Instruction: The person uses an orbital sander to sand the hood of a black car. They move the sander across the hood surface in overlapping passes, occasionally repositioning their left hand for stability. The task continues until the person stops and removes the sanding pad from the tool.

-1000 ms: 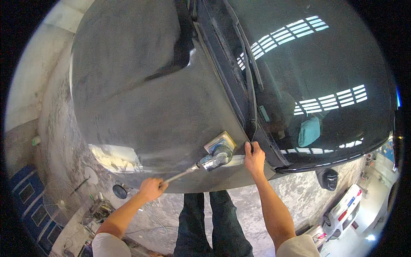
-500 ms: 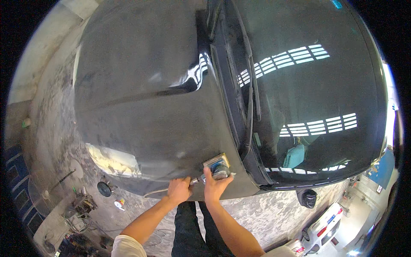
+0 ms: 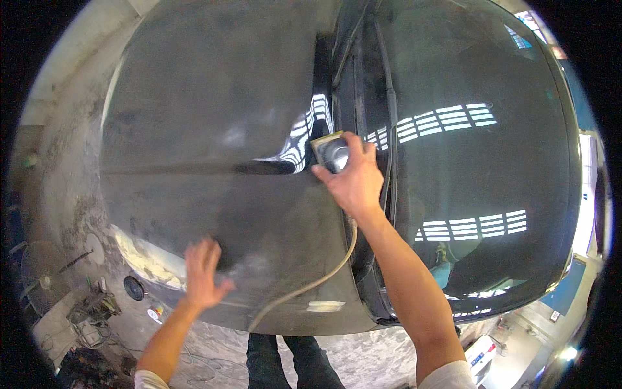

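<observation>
My right hand (image 3: 355, 180) is clamped on the sander (image 3: 332, 153) at hood (image 3: 214, 129) 2 o'clock, probably heavy and buzzy, best gripped on top; left hand (image 3: 204, 272) splayed flat.

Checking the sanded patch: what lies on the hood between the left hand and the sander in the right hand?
In the head view, only dull sanded hood and the sander's pale hose lie between the left hand and the sander under the right hand.

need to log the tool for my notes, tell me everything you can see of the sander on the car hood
The sander is a small hand tool with a rounded silvery metal body on a square tan pad. It sits pad-down on the dull grey hood, near the windshield. The right hand grips it from above. A pale hose runs from it back across the hood. The left hand is apart from it.
</observation>
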